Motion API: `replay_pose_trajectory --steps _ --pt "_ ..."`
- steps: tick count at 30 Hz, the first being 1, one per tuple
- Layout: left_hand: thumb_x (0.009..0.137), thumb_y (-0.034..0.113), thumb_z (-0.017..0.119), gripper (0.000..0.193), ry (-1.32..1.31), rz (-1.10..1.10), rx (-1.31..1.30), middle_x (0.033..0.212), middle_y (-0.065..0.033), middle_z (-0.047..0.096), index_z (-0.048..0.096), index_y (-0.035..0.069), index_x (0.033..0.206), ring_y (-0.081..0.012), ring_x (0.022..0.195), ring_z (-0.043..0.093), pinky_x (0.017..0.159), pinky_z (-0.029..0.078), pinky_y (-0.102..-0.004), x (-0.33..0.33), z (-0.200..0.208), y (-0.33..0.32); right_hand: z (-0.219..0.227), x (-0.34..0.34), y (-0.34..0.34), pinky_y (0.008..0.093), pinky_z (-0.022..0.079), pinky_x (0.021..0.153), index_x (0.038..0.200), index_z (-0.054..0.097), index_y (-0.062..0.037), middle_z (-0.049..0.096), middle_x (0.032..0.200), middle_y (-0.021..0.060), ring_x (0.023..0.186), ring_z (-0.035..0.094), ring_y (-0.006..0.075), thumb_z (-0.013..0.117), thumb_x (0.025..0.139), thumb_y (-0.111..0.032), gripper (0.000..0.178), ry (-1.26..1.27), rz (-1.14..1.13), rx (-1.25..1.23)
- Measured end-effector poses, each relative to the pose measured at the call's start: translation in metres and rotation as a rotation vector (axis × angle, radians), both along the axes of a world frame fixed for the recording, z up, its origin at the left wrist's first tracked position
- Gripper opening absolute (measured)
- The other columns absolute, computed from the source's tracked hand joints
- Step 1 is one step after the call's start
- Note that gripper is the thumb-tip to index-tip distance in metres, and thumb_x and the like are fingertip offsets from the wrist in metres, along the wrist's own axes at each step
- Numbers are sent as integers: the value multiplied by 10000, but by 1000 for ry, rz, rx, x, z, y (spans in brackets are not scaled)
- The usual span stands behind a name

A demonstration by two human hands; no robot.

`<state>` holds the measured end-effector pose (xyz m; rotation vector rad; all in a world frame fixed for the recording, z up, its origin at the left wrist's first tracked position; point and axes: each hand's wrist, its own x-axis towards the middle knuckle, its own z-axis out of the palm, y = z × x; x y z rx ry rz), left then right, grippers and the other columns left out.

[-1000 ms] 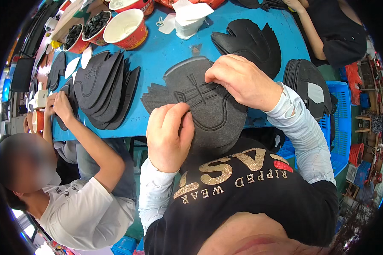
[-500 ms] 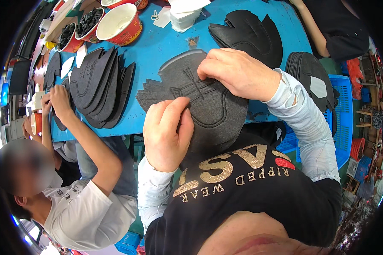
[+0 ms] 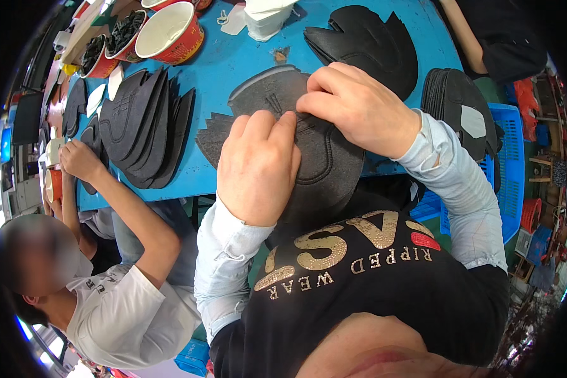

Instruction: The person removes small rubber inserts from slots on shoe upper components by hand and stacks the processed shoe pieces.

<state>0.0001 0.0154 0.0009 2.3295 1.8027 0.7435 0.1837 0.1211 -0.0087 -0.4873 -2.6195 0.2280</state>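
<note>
A dark fabric-like piece [image 3: 331, 177] overhangs the table's [image 3: 217, 85] near edge, probably for easy reach, with the left hand [image 3: 257, 167] and right hand [image 3: 362, 113] close together over its middle; whether either grip clamps it, I cannot tell.

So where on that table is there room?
Bare blue table shows between the large bowl and the handled black piece; a smaller patch parts the upper pile from the far-right stack. The left is crowded with filled bowls and fanned pieces.
</note>
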Motion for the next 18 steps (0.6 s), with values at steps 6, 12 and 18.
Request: replay_pose_trajectory --steps 6,12,18 --pt "755 -21 662 309 -2 18 44 837 -124 570 700 7 1060 -309 813 581 738 492 -408 4 1 0 -10 11 -10 362 513 805 1005 716 -33 631 988 96 916 620 282 646 786 -10 231 112 -61 13" --pt "895 -40 622 306 -355 68 37 947 -107 633 649 1 1197 -208 869 609 758 480 -298 -3 1 -8 -10 23 -7 366 531 843 1023 706 -52 661 1060 91 1001 639 290 701 782 -16 244 341 -183 58" --pt "930 -69 632 255 -1472 -183 -10 1115 -135 606 528 2 1151 -137 963 593 833 493 -246 16 -19 -53 18 1 -74 310 542 759 1009 658 -35 691 937 88 844 693 220 720 849 -25 172 534 17 -765"
